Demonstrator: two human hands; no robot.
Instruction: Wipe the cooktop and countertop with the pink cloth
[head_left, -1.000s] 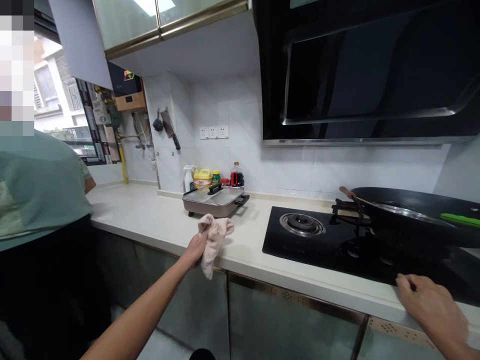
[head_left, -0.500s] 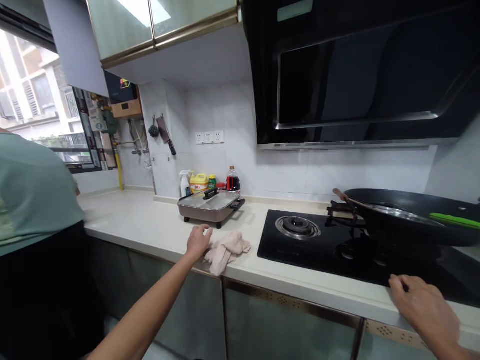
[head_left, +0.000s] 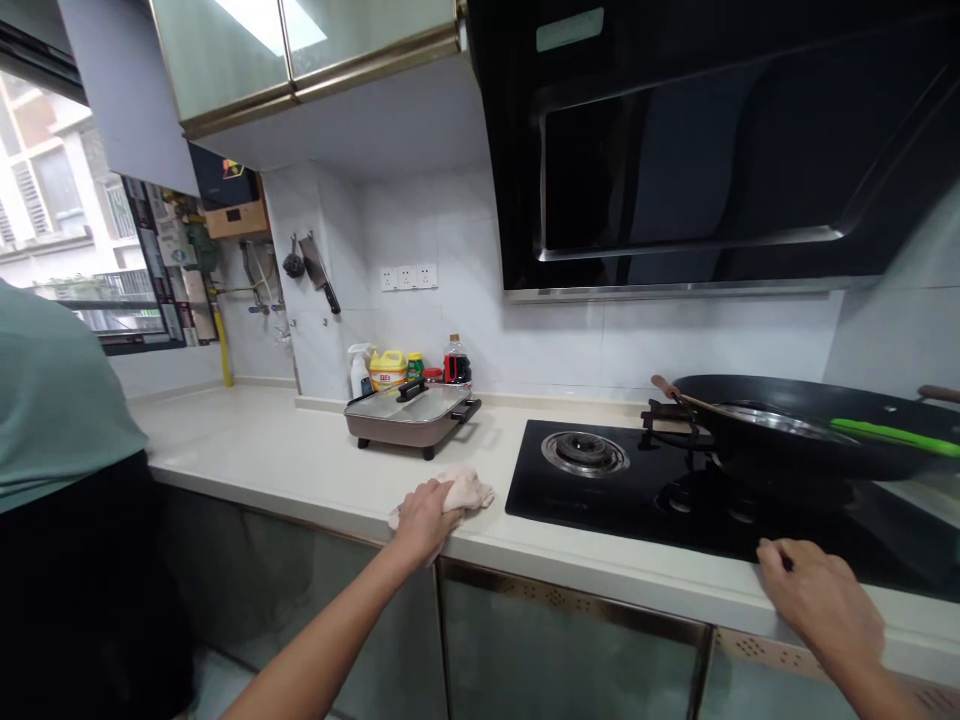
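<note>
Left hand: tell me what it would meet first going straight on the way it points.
Probably the bunched part of the pale cloth just ahead of the left hand; beyond that, the countertop, though depth is unclear.

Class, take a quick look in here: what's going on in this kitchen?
A person's left hand is on a pale, bunched cloth at the front of the white countertop, before a lidded rectangular pan. Their right hand, loosely curled, is by the front edge of the black cooktop, where a wok sits. Another person stands at the left.
</note>
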